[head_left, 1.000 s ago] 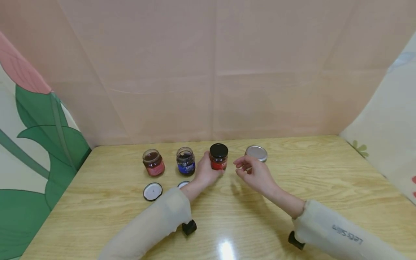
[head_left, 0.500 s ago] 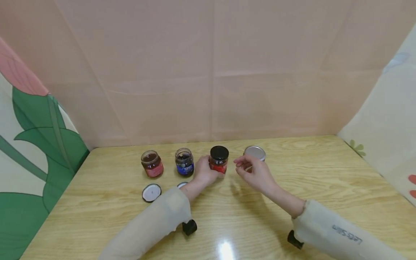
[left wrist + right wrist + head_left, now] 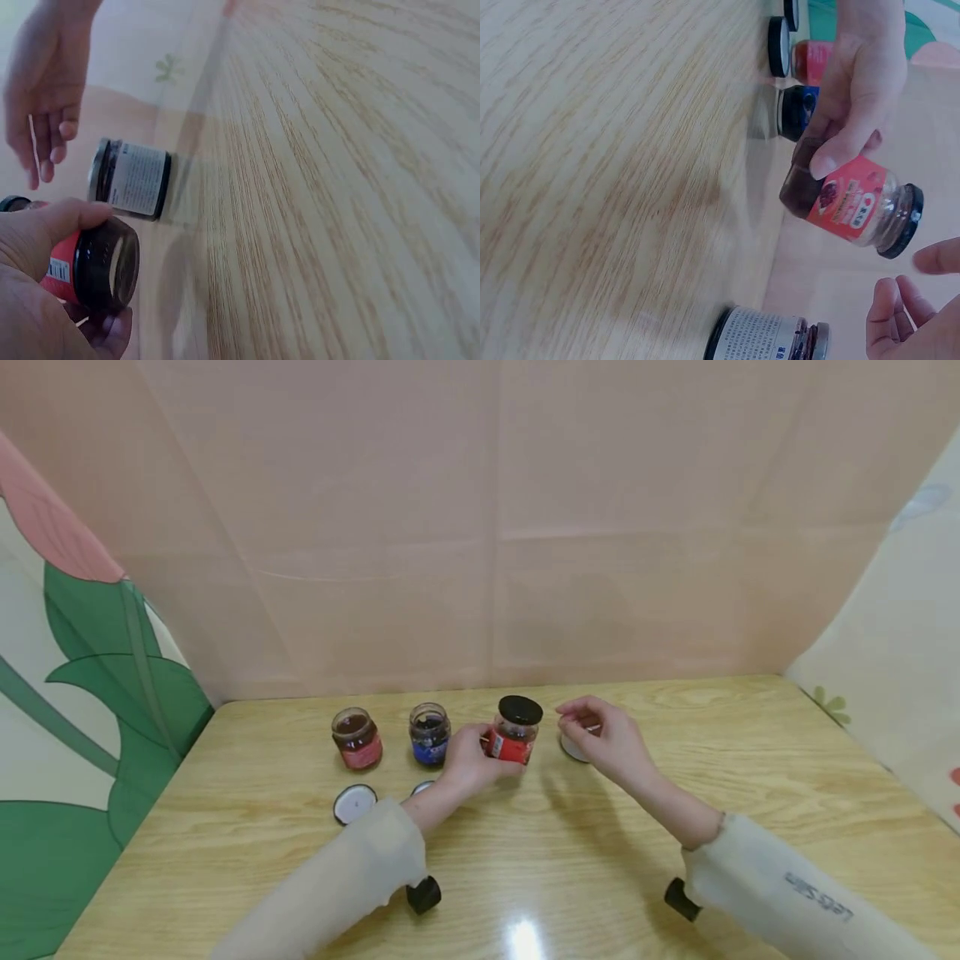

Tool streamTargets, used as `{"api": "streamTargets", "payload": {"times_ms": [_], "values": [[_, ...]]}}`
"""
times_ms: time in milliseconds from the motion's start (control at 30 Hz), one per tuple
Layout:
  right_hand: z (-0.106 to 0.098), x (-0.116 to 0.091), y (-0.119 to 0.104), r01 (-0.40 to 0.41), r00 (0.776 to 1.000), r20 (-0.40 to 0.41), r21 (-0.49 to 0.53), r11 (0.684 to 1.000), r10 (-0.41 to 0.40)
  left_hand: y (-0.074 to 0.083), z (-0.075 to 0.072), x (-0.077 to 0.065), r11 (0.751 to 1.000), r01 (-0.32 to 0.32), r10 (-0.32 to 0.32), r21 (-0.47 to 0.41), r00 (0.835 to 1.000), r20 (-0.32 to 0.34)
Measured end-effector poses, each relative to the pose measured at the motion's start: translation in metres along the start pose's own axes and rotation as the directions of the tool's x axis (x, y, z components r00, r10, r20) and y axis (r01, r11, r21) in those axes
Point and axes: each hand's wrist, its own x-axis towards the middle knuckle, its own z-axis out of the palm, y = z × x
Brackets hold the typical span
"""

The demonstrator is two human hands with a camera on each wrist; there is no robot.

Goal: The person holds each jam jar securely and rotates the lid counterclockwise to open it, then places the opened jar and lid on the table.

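Note:
My left hand (image 3: 472, 764) grips a glass jar with a red label (image 3: 513, 748) by its lower part, thumb on the near side. The jar is raised off the table and tilts rightward, its black lid (image 3: 521, 710) still on top. Just right of that lid is my right hand (image 3: 611, 739), fingers loosely bent, touching nothing; a gap shows between its fingertips and the lid in the right wrist view. Behind and below the right hand stands a lidded jar with a white label (image 3: 757, 336), mostly hidden in the head view.
Two uncovered jars stand to the left, one with a pink label (image 3: 360, 752) and one with a blue label (image 3: 431, 750). A white-lined lid (image 3: 355, 804) lies before the pink one; another lid (image 3: 422, 787) is partly behind my left wrist. All rest on the wooden table (image 3: 525, 852).
My left hand has lifted the red-labelled jar and tilted it to the right. My right hand has shifted slightly right and now covers more of the white-labelled jar.

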Motion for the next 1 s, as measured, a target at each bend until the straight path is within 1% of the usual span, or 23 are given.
{"api": "streamTargets", "payload": {"times_ms": [200,333,400,500,533,600,667,800,867,1000], "values": [[-0.001,0.001,-0.001,-0.052,0.998,0.047,-0.011,0.999,0.053,0.002,-0.005,-0.005,0.999,0.01,-0.006,-0.049,0.997,0.073],[0.0,0.005,0.0,-0.062,0.994,0.093,0.001,0.998,0.061,0.005,-0.009,-0.009,0.997,0.015,-0.005,-0.081,0.992,0.126],[0.001,0.006,0.001,-0.076,0.99,0.116,0.012,0.997,0.074,0.006,-0.012,-0.012,0.996,0.017,-0.004,-0.088,0.989,0.149],[0.002,0.009,0.002,-0.088,0.986,0.141,0.025,0.996,0.083,0.007,-0.015,-0.015,0.997,-0.002,0.016,-0.082,0.985,0.174],[0.002,0.009,0.002,-0.089,0.985,0.15,0.028,0.996,0.084,0.007,-0.016,-0.016,0.997,-0.015,0.029,-0.081,0.983,0.179],[0.003,0.01,0.002,-0.067,0.986,0.156,0.028,0.997,0.062,0.005,-0.017,-0.017,0.996,-0.034,0.05,-0.087,0.98,0.19],[0.005,0.011,0.002,-0.045,0.986,0.163,0.033,0.998,0.039,0.003,-0.018,-0.017,0.994,-0.04,0.059,-0.1,0.979,0.195],[0.007,0.012,0.002,-0.007,0.985,0.175,0.048,0.999,-0.002,0.002,-0.019,-0.019,0.994,-0.009,0.031,-0.111,0.98,0.196],[0.008,0.012,0.002,-0.006,0.983,0.185,0.063,0.998,-0.005,0.002,-0.02,-0.02,0.993,0.008,0.015,-0.116,0.981,0.193],[0.009,0.012,-0.001,-0.027,0.98,0.2,0.068,0.997,0.013,0.004,-0.023,-0.021,0.992,0.016,0.007,-0.126,0.984,0.18]]}}
